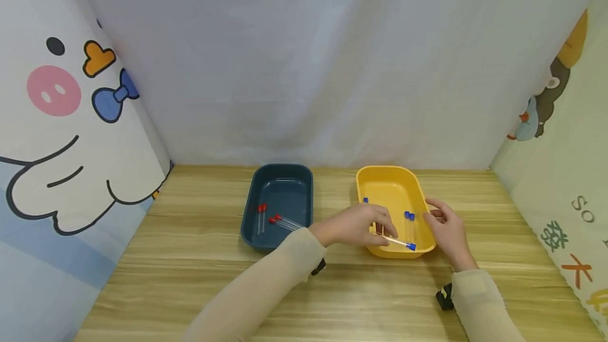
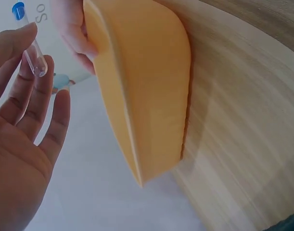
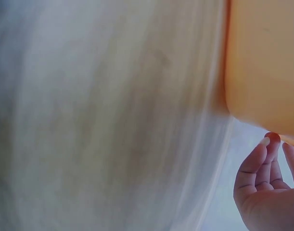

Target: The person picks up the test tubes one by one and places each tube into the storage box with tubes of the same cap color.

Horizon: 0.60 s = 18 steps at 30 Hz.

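Observation:
Pinched between my left hand's (image 1: 370,224) thumb and fingers is a clear test tube (image 1: 398,240) with a blue cap. It is tilted over the near part of a yellow tray (image 1: 387,181), its cap toward the right. In the left wrist view the tube (image 2: 35,54) shows its rounded bottom and the blue cap (image 2: 18,10) at the upper left. My right hand (image 1: 448,232) holds the tray's right rim with its fingertips, also seen in the right wrist view. Inside the tray lie several more blue-capped tubes (image 1: 409,226), partly hidden by my left hand.
Left of the yellow tray stands a dark blue tray (image 1: 285,173) holding several red-capped tubes (image 1: 261,220); my left sleeve (image 1: 285,273) overlaps its near corner. Both trays rest on a wood-grain table (image 1: 190,226), with a pale curtain (image 1: 285,67) behind and printed cloths at the sides.

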Motion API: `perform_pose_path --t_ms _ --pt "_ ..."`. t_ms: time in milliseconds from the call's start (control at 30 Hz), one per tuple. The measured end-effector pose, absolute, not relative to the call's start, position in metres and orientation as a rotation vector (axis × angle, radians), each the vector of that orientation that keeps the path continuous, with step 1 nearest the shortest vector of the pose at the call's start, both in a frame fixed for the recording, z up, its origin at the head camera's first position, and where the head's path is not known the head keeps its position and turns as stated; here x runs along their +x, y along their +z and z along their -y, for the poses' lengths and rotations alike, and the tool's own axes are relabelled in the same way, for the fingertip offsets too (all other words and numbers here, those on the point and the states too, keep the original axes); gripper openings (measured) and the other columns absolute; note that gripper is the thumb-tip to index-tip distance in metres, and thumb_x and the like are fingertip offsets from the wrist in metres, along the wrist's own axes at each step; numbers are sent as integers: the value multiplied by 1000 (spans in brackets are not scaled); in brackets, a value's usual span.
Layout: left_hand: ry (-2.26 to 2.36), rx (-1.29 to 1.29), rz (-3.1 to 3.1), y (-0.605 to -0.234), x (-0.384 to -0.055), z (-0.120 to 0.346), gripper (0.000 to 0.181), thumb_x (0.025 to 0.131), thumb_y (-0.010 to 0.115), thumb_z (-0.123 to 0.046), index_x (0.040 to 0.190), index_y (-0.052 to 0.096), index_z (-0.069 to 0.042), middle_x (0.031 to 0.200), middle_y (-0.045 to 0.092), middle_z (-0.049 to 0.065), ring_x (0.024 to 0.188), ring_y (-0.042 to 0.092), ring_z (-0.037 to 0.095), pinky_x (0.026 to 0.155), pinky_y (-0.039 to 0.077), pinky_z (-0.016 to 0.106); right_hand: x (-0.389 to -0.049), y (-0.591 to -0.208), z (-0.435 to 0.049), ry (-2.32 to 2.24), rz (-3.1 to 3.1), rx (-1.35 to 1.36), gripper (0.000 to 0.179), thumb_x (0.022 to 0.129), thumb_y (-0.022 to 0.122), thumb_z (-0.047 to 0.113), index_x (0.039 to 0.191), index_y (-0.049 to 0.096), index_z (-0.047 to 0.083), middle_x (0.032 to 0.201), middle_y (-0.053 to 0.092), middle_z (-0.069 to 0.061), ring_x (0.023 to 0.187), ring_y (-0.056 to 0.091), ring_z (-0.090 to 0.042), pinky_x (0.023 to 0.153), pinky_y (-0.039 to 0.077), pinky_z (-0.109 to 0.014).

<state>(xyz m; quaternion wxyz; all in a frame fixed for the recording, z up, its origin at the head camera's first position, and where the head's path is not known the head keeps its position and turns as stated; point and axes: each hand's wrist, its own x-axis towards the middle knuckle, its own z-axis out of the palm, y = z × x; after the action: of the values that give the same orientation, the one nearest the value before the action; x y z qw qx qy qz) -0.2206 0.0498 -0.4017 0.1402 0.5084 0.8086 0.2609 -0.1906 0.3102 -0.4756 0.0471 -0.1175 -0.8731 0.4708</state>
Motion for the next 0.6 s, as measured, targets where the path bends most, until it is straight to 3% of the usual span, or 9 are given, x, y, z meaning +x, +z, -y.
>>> perform_pose_path --t_ms 233,600 --pt "771 1355 -2417 -411 -225 -57 19 97 74 -21 115 79 -17 103 70 -5 87 59 2 77 46 8 -188 -474 -310 1441 2683 -354 48 107 54 25 152 50 8 129 58 -19 87 52 6 74 49 -12" --pt "944 1179 -2526 -426 -229 -70 18 96 74 -19 113 79 -14 103 72 -3 85 59 4 75 47 9 -187 -474 -308 1434 2684 -360 48 107 55 24 152 51 8 128 59 -20 87 52 6 73 49 -12"
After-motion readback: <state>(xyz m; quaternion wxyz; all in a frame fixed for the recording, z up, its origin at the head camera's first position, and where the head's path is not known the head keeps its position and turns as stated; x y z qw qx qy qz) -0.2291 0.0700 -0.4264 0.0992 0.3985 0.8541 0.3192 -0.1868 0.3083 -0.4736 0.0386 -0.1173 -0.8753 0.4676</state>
